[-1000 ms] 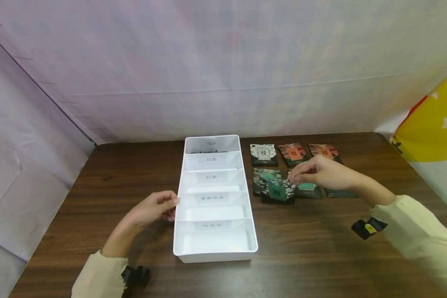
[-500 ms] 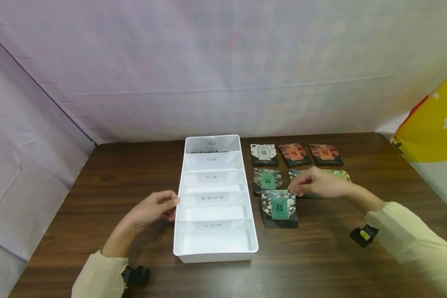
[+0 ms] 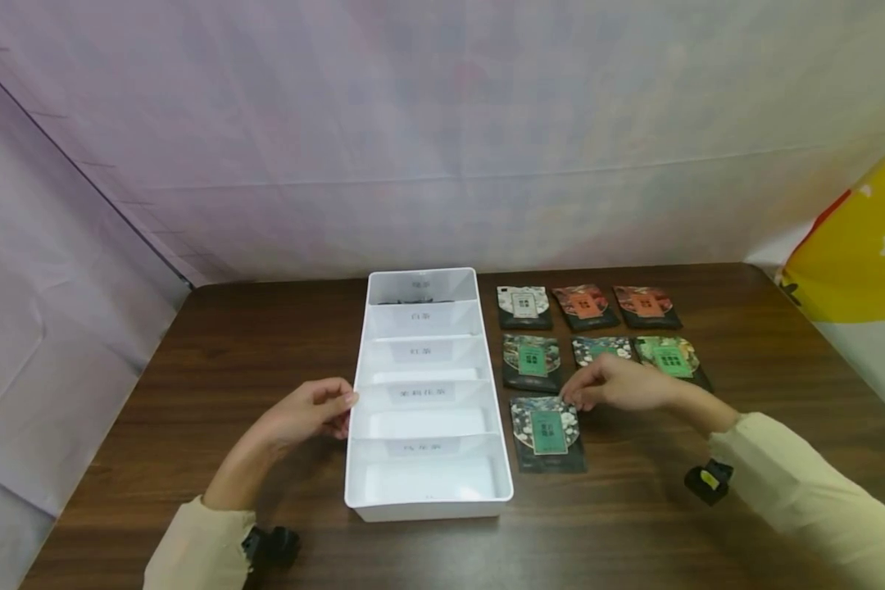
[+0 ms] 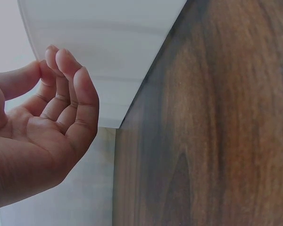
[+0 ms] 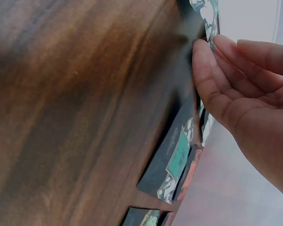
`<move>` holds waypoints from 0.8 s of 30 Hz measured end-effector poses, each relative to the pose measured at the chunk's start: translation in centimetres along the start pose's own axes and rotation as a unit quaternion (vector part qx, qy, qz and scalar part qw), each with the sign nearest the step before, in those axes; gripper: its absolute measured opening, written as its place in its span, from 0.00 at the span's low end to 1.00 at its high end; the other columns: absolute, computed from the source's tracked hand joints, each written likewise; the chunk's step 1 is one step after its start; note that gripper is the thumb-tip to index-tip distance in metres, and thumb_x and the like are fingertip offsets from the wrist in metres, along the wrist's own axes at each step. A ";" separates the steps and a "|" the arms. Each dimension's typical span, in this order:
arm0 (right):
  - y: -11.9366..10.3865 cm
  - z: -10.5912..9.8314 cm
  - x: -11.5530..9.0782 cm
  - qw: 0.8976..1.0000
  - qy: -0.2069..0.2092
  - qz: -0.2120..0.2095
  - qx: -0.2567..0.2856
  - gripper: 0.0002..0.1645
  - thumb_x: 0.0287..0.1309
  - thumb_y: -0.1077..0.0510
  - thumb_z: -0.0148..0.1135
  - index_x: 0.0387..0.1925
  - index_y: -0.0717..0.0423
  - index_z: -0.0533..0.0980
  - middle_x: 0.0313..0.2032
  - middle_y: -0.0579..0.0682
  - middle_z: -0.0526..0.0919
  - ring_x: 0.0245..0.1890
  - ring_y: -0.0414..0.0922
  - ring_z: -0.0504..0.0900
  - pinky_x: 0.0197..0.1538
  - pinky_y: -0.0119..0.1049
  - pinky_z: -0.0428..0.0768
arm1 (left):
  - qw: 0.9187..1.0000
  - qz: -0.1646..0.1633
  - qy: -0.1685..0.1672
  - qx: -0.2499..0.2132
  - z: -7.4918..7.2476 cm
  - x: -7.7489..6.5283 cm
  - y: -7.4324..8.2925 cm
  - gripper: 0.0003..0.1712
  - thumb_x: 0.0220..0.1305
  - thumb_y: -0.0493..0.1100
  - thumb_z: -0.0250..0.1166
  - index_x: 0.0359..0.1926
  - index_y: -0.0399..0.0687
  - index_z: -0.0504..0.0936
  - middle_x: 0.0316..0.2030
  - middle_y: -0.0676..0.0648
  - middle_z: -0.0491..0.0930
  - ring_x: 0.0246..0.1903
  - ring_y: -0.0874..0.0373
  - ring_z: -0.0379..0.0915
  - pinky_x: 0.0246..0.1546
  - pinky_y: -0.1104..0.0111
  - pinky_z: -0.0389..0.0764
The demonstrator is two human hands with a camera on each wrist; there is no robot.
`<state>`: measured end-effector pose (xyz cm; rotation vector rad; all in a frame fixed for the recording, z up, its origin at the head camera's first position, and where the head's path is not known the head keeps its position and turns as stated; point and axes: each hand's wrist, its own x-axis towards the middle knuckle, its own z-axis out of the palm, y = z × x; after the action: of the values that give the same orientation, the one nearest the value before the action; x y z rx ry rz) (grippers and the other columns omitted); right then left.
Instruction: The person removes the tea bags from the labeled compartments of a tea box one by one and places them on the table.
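My right hand [image 3: 619, 383] pinches a dark tea sachet [image 3: 548, 434] with a green label and white flower print by its upper right corner, beside the right wall of the white divided box. Part of that sachet [image 5: 208, 19] shows at the fingertips in the right wrist view. On the box's other side, my left hand [image 3: 306, 414] grips the rim of the white box [image 3: 428, 512] between thumb and index finger. The left wrist view shows the outer wall [image 4: 113, 28] next to the curled fingers. Labelled compartments run down the box, and something dark lies in the farthest.
Right of the box lie more sachets: a white one [image 3: 524, 306], two red ones [image 3: 585, 306], a dark green one [image 3: 533, 363], a flowered one [image 3: 597, 348] partly behind the right hand, and a light green one [image 3: 671, 356]. A white curtain [image 3: 442, 164] hangs behind the table.
The right hand has drawn the flowered sachet nearer the front, off the dark green one it overlapped, and its face has turned upward. The left hand and box have stayed put.
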<state>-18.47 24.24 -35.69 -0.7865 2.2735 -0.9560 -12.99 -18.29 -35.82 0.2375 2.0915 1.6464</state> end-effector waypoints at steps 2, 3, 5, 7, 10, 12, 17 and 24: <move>0.1 0.2 0.0 1.000 -0.001 -0.002 0.003 0.13 0.59 0.66 0.52 0.42 0.70 0.77 0.42 0.61 0.80 0.33 0.46 0.80 0.37 0.36 0.79 | 1.000 0.001 0.000 0.000 0.0 0.0 0.0 0.12 0.68 0.38 0.50 0.35 0.29 0.69 0.22 0.46 0.71 0.25 0.58 0.69 0.30 0.66 0.75; 0.1 0.2 0.0 1.000 -0.001 -0.004 0.005 0.13 0.59 0.66 0.53 0.42 0.71 0.77 0.43 0.62 0.79 0.34 0.46 0.80 0.37 0.35 0.79 | 1.000 0.002 0.000 0.000 0.0 0.0 0.0 0.12 0.68 0.38 0.50 0.35 0.29 0.69 0.22 0.46 0.71 0.25 0.58 0.69 0.30 0.66 0.75; 0.1 0.3 0.0 1.000 -0.001 -0.004 0.006 0.13 0.59 0.66 0.53 0.43 0.71 0.76 0.44 0.63 0.79 0.34 0.46 0.80 0.37 0.34 0.79 | 1.000 0.004 0.000 0.000 0.0 0.0 0.0 0.12 0.68 0.38 0.50 0.35 0.29 0.69 0.22 0.46 0.71 0.25 0.58 0.69 0.29 0.66 0.75; 0.0 0.3 -0.1 1.000 -0.003 -0.004 0.009 0.14 0.59 0.66 0.52 0.43 0.72 0.76 0.45 0.64 0.78 0.35 0.47 0.80 0.37 0.34 0.79 | 1.000 0.004 0.000 -0.001 0.0 0.0 -0.1 0.12 0.68 0.38 0.50 0.35 0.29 0.69 0.22 0.46 0.71 0.24 0.58 0.69 0.29 0.66 0.75; -0.3 0.2 -0.2 1.000 -0.002 0.003 0.011 0.14 0.60 0.66 0.52 0.44 0.72 0.75 0.44 0.63 0.78 0.35 0.48 0.79 0.38 0.34 0.79 | 1.000 0.005 -0.001 0.000 0.0 0.0 -0.1 0.12 0.68 0.37 0.50 0.35 0.28 0.68 0.22 0.46 0.71 0.24 0.58 0.69 0.29 0.67 0.74; -0.5 0.0 -0.3 1.000 0.002 0.009 0.011 0.14 0.60 0.66 0.51 0.44 0.71 0.75 0.42 0.61 0.79 0.36 0.49 0.79 0.38 0.35 0.79 | 1.000 0.006 -0.001 0.000 0.0 0.0 -0.1 0.12 0.68 0.37 0.49 0.35 0.28 0.68 0.22 0.46 0.71 0.24 0.58 0.69 0.29 0.67 0.74; -0.9 -0.5 -0.4 1.000 0.022 0.020 0.009 0.14 0.61 0.66 0.51 0.45 0.70 0.76 0.38 0.59 0.80 0.37 0.52 0.79 0.39 0.39 0.79 | 1.000 0.008 -0.001 -0.001 0.0 0.0 -0.1 0.12 0.68 0.36 0.49 0.35 0.26 0.68 0.22 0.47 0.71 0.24 0.58 0.69 0.29 0.67 0.74; -1.6 -1.3 0.0 0.999 0.037 0.016 0.002 0.15 0.62 0.63 0.52 0.46 0.68 0.75 0.37 0.58 0.80 0.37 0.54 0.79 0.40 0.40 0.78 | 1.000 0.008 -0.001 -0.001 0.0 0.0 -0.2 0.12 0.68 0.36 0.49 0.34 0.27 0.68 0.22 0.46 0.70 0.24 0.58 0.69 0.29 0.67 0.74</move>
<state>-18.83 23.91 -33.67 -0.7212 2.3400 -0.9905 -12.96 -18.30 -35.98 0.2567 2.0920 1.6562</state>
